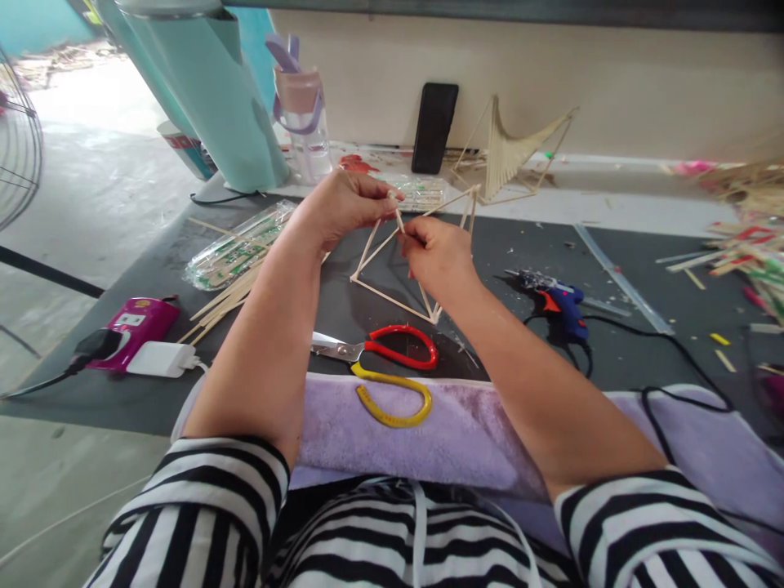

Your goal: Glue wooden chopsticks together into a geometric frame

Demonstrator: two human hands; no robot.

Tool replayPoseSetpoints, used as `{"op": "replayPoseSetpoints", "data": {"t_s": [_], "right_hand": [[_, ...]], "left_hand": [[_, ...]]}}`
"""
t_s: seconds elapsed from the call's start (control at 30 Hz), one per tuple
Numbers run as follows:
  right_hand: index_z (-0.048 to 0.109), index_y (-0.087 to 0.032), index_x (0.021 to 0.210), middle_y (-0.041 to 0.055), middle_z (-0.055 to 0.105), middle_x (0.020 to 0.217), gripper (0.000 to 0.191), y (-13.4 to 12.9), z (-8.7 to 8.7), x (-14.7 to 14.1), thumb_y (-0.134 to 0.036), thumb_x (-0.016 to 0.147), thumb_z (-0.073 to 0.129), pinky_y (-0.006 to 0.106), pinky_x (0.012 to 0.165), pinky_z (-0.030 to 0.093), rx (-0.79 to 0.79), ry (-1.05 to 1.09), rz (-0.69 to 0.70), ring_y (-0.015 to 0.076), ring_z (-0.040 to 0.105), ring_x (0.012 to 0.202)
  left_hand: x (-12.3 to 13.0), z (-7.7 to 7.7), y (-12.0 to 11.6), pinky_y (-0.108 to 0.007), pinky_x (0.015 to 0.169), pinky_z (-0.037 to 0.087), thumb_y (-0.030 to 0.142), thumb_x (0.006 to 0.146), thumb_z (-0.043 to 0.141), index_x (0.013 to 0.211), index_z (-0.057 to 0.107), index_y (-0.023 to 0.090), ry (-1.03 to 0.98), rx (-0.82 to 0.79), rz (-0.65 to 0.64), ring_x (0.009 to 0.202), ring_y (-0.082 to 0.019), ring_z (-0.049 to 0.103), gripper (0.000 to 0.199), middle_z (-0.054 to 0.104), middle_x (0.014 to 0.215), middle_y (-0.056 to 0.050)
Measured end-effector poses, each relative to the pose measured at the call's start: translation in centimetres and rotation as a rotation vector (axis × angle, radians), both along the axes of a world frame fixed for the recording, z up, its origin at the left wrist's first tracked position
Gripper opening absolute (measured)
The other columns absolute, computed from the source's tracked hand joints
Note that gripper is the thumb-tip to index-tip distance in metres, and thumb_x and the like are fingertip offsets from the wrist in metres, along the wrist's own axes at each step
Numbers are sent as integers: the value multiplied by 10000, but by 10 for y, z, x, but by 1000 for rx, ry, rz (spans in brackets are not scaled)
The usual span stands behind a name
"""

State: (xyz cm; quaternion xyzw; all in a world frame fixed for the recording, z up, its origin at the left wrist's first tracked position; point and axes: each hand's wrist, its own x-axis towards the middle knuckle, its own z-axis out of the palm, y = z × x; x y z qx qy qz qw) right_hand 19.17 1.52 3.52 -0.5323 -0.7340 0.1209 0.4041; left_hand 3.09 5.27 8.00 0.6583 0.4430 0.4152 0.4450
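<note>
Both of my hands meet over a small frame of thin wooden sticks [394, 300] on the dark table. My left hand [355, 202] pinches the frame's upper corner between thumb and fingers. Just to the right and slightly lower, my right hand [442, 249] is closed on a short stick at that same corner; its fingers partly hide the joint. Other sticks of the frame slant down to corners on the tabletop. Nearer to me lie scissors [361, 353] with one red and one yellow handle. A blue glue gun [567, 310] rests to the right of my right hand.
Behind stand a curved stick model [511, 155], a black phone [434, 129], a clear bottle [306, 122] and a tall pale-green jug [211, 98]. Loose sticks [224, 302] and a magenta power socket [138, 327] lie left. A purple towel [404, 445] covers the near edge.
</note>
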Motion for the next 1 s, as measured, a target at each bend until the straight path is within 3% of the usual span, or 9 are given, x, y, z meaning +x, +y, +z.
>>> {"op": "replayPoseSetpoints", "data": {"t_s": [1.0], "right_hand": [[626, -200, 705, 26, 614, 672, 165, 1, -2, 1, -186, 852, 552, 295, 665, 435, 10, 21, 19, 182, 625, 743]], "left_hand": [[0, 2, -3, -321, 851, 561, 227, 754, 716, 935, 743, 141, 54, 7, 20, 904, -187, 679, 203, 721, 814, -49]]}}
